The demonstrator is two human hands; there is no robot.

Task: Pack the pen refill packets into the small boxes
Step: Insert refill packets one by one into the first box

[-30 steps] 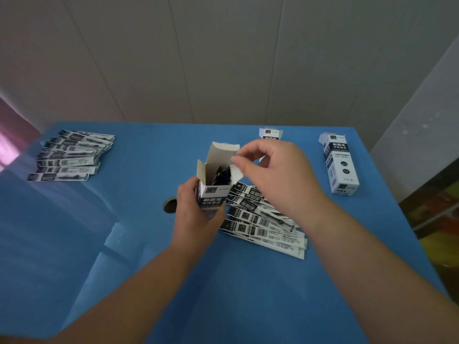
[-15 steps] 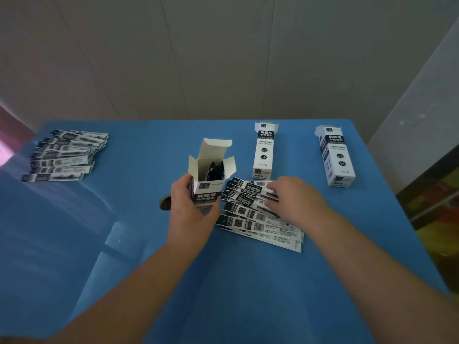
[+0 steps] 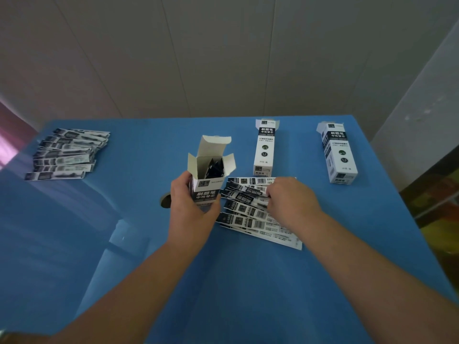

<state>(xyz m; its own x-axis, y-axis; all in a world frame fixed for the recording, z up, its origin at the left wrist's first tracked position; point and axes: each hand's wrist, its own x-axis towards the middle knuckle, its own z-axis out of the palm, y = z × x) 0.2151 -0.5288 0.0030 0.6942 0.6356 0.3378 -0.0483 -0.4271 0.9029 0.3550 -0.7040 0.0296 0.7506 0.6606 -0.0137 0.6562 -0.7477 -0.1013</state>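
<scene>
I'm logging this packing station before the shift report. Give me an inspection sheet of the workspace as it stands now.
Surface: blue table, with a round hole beside the left hand.
Job's things: open box upright, packets inside; fanned refill packets beside it; second packet pile far left; two boxes behind.
Clutter: nothing seen.
Hands: left hand grips the open box; right hand rests on the fanned packets, fingers curled.
Cables: nothing seen.
Surroundings: pale panelled wall.

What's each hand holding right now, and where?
Left hand grips the open box around its lower body. Right hand rests on the loose packets; grip unclear.
</scene>
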